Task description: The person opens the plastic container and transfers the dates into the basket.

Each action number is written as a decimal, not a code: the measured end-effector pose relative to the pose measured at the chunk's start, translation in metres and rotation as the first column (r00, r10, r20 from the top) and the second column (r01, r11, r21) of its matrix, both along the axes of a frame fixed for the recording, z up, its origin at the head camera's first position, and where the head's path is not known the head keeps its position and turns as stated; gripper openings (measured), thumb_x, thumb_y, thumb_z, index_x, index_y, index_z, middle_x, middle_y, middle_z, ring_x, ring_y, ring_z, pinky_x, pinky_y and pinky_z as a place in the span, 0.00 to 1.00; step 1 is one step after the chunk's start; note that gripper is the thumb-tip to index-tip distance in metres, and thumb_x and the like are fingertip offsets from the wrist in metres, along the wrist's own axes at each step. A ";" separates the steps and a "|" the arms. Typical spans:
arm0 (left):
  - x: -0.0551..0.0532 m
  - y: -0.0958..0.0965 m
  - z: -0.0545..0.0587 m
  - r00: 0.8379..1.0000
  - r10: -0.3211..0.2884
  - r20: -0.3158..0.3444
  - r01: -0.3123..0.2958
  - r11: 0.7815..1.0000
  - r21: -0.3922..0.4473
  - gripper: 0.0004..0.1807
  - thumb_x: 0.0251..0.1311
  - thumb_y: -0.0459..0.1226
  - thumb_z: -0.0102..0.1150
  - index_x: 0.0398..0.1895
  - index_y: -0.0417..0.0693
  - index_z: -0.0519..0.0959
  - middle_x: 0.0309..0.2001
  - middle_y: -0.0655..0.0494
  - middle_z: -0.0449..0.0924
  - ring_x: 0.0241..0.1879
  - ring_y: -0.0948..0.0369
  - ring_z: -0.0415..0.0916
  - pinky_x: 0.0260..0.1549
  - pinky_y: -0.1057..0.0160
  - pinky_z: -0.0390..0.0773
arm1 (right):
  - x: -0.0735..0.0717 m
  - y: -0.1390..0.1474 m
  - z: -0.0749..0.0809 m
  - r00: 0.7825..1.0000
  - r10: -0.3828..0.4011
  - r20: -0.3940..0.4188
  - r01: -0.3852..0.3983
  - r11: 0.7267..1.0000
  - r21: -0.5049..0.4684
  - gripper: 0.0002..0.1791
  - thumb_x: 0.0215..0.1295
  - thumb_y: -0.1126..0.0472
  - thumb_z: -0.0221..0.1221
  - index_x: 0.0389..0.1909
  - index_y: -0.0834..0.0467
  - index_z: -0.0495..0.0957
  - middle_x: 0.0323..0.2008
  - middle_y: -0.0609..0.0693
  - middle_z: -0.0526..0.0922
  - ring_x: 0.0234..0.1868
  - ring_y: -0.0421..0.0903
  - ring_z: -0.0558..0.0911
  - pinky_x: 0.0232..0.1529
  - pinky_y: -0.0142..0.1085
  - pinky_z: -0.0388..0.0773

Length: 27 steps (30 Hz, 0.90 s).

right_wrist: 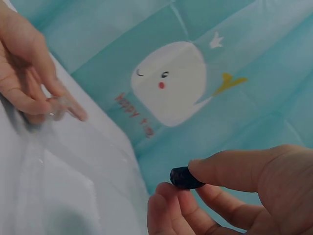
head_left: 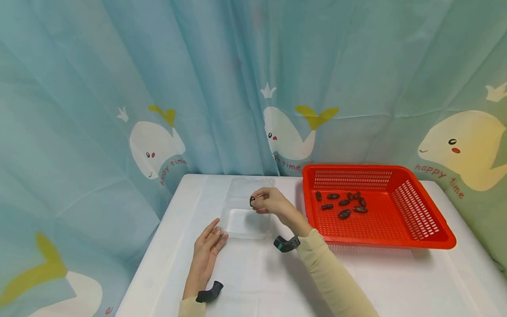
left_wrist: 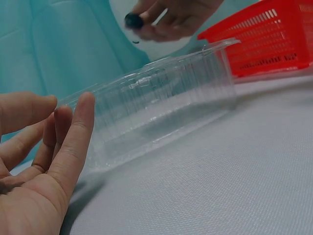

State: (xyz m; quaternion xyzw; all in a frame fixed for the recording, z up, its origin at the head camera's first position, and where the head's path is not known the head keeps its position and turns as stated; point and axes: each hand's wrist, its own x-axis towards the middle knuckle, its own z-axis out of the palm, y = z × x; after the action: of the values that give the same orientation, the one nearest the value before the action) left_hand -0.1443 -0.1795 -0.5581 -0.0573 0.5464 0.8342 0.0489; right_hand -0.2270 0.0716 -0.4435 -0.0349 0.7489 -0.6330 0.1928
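Note:
A dark, wrinkled date [right_wrist: 185,178] is pinched between the thumb and fingertips of my right hand [head_left: 269,203]. That hand is raised over the clear plastic box [head_left: 246,234], whose lid [head_left: 249,187] lies folded back toward the curtain. At the box's near left corner, my left hand [head_left: 207,252] holds the rim between thumb and fingers. The left wrist view shows the box's ribbed side wall [left_wrist: 161,105] with those fingertips right at its corner. Several more dates [head_left: 344,214] lie scattered in the red basket [head_left: 376,237].
The red basket stands to the right of the box, near the table's far right edge. A white cloth covers the table [head_left: 245,281]. Behind it hangs a blue-green curtain [head_left: 222,88] printed with whales, close against the far edge.

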 end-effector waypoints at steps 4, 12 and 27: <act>-0.001 0.001 -0.002 1.000 -0.010 -0.009 0.010 1.000 0.012 0.31 0.78 0.33 0.53 0.80 0.41 0.60 0.47 0.62 0.71 0.50 0.68 0.79 0.64 0.65 0.82 | 0.001 0.020 0.013 1.000 -0.015 -0.004 0.015 1.000 -0.009 0.14 0.71 0.67 0.62 0.54 0.67 0.79 0.41 0.55 0.87 0.43 0.47 0.87 0.52 0.39 0.90; 0.000 0.001 -0.001 1.000 -0.010 -0.023 0.010 1.000 0.005 0.30 0.79 0.32 0.50 0.80 0.41 0.59 0.48 0.62 0.72 0.50 0.69 0.79 0.64 0.66 0.82 | 0.002 0.059 0.032 1.000 -0.006 -0.006 0.005 1.000 -0.016 0.16 0.70 0.67 0.63 0.56 0.68 0.77 0.37 0.50 0.83 0.41 0.44 0.87 0.56 0.43 0.89; 0.000 0.000 -0.001 0.999 -0.017 -0.034 0.017 1.000 0.014 0.31 0.79 0.32 0.51 0.80 0.38 0.58 0.48 0.62 0.72 0.50 0.69 0.78 0.64 0.66 0.82 | 0.007 0.135 0.037 1.000 -0.004 0.025 0.002 0.998 0.069 0.21 0.73 0.64 0.62 0.62 0.68 0.72 0.41 0.49 0.80 0.45 0.44 0.85 0.51 0.31 0.88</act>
State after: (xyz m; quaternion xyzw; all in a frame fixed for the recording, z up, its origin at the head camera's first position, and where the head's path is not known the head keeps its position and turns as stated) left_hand -0.1441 -0.1791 -0.5593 -0.0380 0.5414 0.8386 0.0470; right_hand -0.2203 0.2070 -0.4066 -0.0192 0.7678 -0.6077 0.2022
